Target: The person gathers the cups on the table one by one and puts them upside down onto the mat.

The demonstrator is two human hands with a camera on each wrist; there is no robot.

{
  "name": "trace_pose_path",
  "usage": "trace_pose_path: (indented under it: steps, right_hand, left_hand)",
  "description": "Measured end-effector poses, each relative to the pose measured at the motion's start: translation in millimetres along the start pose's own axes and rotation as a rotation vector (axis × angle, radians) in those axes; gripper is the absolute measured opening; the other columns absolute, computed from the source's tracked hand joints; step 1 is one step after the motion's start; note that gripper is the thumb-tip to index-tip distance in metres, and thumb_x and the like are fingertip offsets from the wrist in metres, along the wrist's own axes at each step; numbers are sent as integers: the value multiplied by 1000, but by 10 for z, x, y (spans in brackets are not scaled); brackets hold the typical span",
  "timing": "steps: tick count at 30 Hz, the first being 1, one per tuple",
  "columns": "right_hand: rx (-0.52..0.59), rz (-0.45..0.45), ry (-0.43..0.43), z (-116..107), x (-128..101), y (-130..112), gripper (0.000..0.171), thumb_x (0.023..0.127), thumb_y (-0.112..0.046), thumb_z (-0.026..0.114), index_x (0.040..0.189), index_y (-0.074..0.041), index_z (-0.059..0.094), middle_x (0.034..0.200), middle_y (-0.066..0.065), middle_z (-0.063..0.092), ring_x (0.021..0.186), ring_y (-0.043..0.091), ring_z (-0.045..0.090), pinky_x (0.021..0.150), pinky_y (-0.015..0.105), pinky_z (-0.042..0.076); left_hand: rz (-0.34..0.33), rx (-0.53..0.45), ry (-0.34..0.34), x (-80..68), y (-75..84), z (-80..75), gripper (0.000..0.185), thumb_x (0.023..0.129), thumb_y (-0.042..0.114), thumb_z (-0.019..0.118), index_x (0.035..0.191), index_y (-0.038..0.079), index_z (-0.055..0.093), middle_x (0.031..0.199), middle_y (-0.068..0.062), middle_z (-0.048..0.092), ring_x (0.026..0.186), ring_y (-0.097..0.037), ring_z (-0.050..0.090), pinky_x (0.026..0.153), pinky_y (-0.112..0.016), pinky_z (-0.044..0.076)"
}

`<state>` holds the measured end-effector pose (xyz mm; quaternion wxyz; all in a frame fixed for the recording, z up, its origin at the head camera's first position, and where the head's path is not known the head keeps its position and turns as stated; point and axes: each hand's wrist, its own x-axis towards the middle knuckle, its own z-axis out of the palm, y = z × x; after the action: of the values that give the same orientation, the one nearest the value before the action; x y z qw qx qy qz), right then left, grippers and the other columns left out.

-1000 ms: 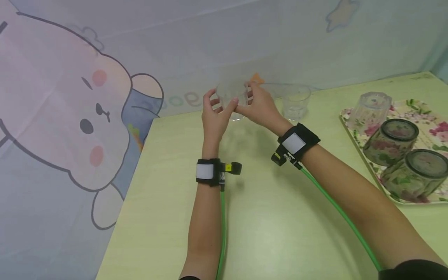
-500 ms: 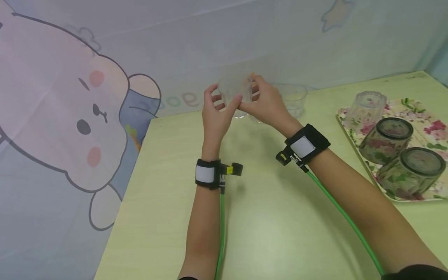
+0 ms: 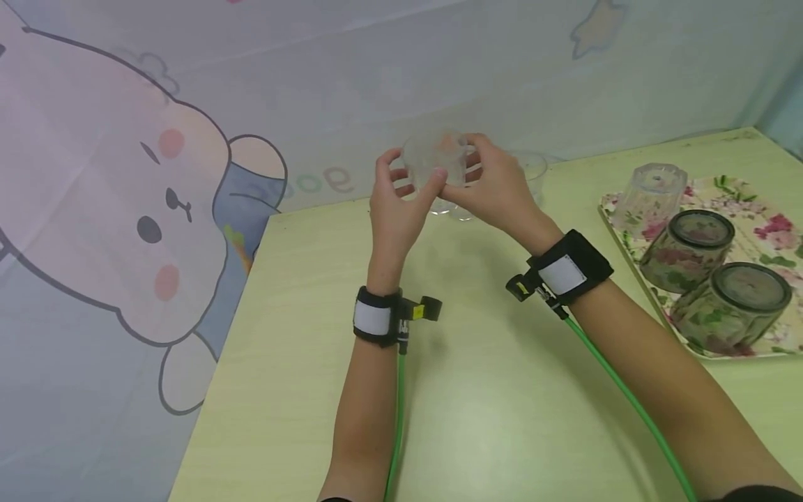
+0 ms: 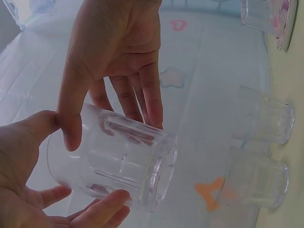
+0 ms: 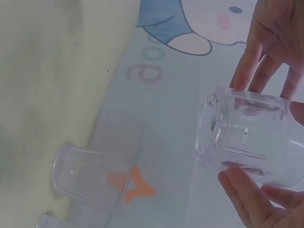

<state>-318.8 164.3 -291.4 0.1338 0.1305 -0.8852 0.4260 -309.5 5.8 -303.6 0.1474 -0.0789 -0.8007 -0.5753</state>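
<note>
A clear drinking glass (image 3: pixel 434 162) is held upright between my two hands above the far part of the table, thick base downward. My left hand (image 3: pixel 396 202) grips its left side, with curled fingers behind and thumb in front. On the other side my right hand (image 3: pixel 498 187) grips it the same way, and the two thumbs meet near the front. The left wrist view shows the glass's ribbed wall (image 4: pixel 123 154) and heavy base beyond the fingertips. Two more clear glasses stand on the table behind, one glass (image 3: pixel 533 174) partly hidden by my right hand, another (image 4: pixel 256 178) lower in the left wrist view.
At right lies a floral tray (image 3: pixel 762 202) bearing a clear upturned glass (image 3: pixel 655 192) and two dark-tinted upturned glasses (image 3: pixel 690 247). A printed cloth (image 3: pixel 351 84) hangs behind the pale green table (image 3: pixel 477 390). Green cables (image 3: pixel 633 401) run along both forearms.
Both hands, still gripping the glass, have shifted slightly right. The right hand now covers more of the standing glasses behind. The head view has shifted slightly.
</note>
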Motion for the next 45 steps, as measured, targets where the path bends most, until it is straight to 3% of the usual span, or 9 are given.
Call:
trace_pose_path:
  steps: [30, 45]
  right_hand:
    - [-13, 16, 12, -344, -342, 170, 74, 82, -40, 70, 144, -15, 39, 121, 18, 61, 109, 35, 64, 88, 50, 55]
    - [-27, 19, 17, -468, -495, 220, 74, 83, -40, 69, 145, -15, 37, 121, 18, 60, 109, 35, 63, 87, 51, 55]
  left_hand:
    - [33, 89, -113, -187, 161, 266, 76, 84, 50, 67, 142, 18, 29, 123, -7, 54, 108, -23, 60, 82, -31, 55]
    - [24, 107, -148, -296, 234, 354, 76, 82, 55, 67, 140, 23, 29, 122, -3, 51, 108, -19, 57, 74, -26, 54]
